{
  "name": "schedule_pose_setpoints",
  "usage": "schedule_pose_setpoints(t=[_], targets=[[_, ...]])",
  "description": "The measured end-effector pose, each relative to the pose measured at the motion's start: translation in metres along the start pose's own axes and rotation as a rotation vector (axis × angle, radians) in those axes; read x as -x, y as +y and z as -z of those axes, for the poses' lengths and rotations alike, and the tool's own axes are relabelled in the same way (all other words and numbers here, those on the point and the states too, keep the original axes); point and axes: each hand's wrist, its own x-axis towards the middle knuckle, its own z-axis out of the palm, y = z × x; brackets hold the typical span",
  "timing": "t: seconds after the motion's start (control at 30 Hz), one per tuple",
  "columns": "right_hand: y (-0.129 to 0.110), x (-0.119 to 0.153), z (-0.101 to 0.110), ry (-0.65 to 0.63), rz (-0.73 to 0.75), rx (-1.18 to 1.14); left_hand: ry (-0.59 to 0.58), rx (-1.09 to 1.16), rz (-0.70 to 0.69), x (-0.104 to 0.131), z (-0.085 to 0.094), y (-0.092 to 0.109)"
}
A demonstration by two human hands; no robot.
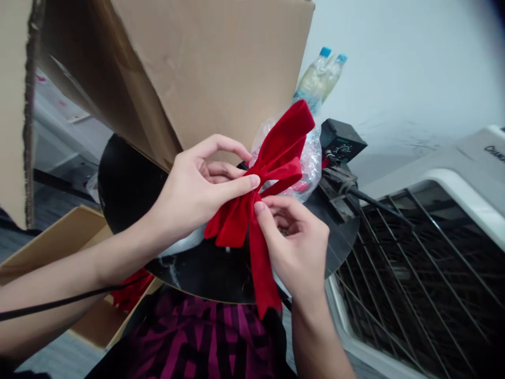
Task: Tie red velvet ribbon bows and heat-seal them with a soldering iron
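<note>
A red velvet bow (286, 129) with several loops and hanging tails is held up over a round black table (197, 273). My left hand (201, 184) pinches the bow near its middle, thumb on top and index finger arched over it. Just below the centre, my right hand (294, 231) has thumb and forefinger closed on the ribbon, where a long tail hangs down. The knot is partly hidden by the fingertips.
A large cardboard box (221, 68) stands behind the table. Bubble wrap (313, 158), bottles with blue caps (315, 73) and a black control box (341, 141) are at the back right. A wire-grilled crate (426, 252) stands right; an open carton (92, 326) with red pieces lies lower left.
</note>
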Motion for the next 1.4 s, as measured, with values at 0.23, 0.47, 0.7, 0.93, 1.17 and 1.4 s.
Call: schedule_pose_setpoints(t=[0.23,0.47,0.7,0.93,1.17,1.4], targets=[[0.013,-0.004,0.02,-0.071,-0.171,-0.08,-0.077,0.011,-0.005,-0.003,-0.005,-0.004],[0.013,-0.017,0.004,0.239,-0.061,-0.149,-0.217,-0.065,-0.059,-0.003,-0.012,-0.004],[0.019,-0.021,0.012,0.248,-0.157,-0.213,-0.343,-0.127,-0.063,-0.011,-0.016,-0.009],[0.023,-0.024,0.035,0.127,-0.244,-0.197,-0.288,-0.171,-0.138,-0.02,-0.022,-0.019],[0.029,-0.026,0.034,0.105,-0.275,-0.406,-0.196,-0.318,-0.312,-0.018,-0.025,-0.027],[0.031,-0.025,0.021,0.227,-0.255,-0.471,-0.15,-0.086,-0.081,-0.021,-0.028,-0.027]])
